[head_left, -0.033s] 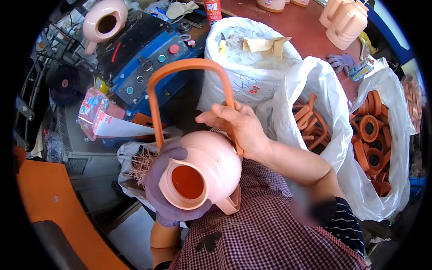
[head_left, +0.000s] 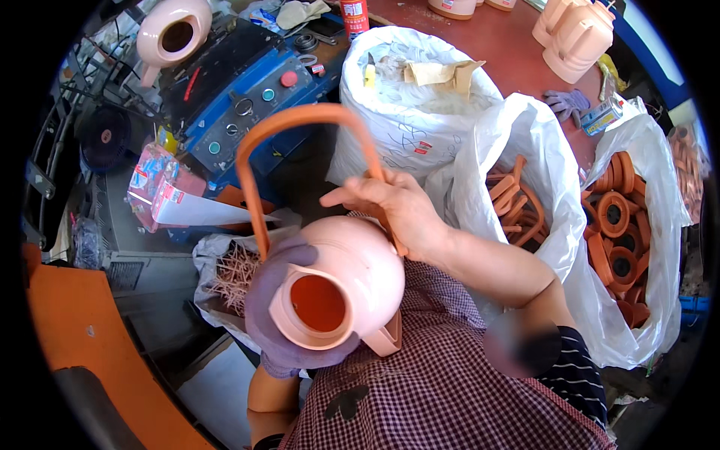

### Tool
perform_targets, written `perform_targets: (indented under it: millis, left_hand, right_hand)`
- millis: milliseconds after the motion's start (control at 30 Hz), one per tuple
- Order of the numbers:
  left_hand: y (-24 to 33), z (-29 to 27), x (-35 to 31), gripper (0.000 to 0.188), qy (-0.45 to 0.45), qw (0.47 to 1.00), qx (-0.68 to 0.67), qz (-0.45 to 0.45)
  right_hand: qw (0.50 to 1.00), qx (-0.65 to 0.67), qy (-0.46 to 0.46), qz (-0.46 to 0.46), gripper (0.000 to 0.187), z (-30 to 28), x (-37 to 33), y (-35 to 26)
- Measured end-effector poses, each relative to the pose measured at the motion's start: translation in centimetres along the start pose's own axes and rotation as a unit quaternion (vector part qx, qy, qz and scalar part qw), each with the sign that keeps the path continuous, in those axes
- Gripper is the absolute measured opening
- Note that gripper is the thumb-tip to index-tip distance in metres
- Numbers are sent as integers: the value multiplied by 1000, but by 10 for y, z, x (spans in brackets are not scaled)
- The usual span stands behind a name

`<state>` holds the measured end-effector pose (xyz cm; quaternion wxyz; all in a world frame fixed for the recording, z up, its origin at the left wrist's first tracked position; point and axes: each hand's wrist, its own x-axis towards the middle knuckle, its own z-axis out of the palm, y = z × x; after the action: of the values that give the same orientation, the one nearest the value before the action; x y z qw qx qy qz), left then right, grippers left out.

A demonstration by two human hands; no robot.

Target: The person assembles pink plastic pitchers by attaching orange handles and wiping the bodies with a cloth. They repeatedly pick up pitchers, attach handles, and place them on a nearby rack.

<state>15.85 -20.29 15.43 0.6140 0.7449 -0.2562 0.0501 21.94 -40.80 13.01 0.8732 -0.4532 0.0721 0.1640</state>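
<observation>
A pink plastic jug (head_left: 367,270) lies tilted before my apron, its round open mouth (head_left: 319,302) facing up toward me and showing an orange inside. My left hand (head_left: 281,307), in a purple glove, wraps round the jug near its mouth from the left and below. An arched terracotta-coloured handle (head_left: 300,116) rises over the jug, one leg at each side of the body. With bare fingers curled round the right leg of this handle, my right hand (head_left: 401,214) presses where it meets the jug. Its lower fingers are partly hidden.
White sacks hold brown handles (head_left: 517,202) and round brown rings (head_left: 615,214) at right. Another white sack (head_left: 405,139) stands ahead. A blue control box (head_left: 232,120) is at far left, another pink jug (head_left: 172,37) beyond it. Thin pink sticks (head_left: 234,277) fill a bag left of the jug.
The arched handle has swung slightly to the left, along with the fingers of my right hand. The jug's mouth has shifted a little to the right.
</observation>
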Motion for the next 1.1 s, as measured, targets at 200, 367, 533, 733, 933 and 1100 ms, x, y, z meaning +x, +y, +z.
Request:
perform_targets:
  millis: [200, 367, 533, 733, 933, 1100]
  left_hand:
    - [28, 11, 29, 97, -99, 994, 35, 14]
    - [24, 28, 44, 60, 169, 961, -203, -83]
    - [-30, 27, 41, 23, 91, 858, -425, -273]
    - [-55, 35, 34, 22, 123, 831, -484, -245]
    - [-47, 42, 39, 26, 156, 915, -300, -218]
    - [-41, 35, 45, 39, 149, 840, -442, -277]
  right_hand:
    - [991, 38, -117, 56, 39, -14, -6, -15]
    - [994, 77, -84, 2, 22, -59, -29, -28]
    - [997, 65, -28, 9, 25, -60, -41, -29]
    - [999, 35, -7, 10, 23, -58, -39, -25]
    - [1000, -13, 23, -5, 35, -45, -42, -29]
    - [981, -146, 74, -103, 38, -75, -9, -29]
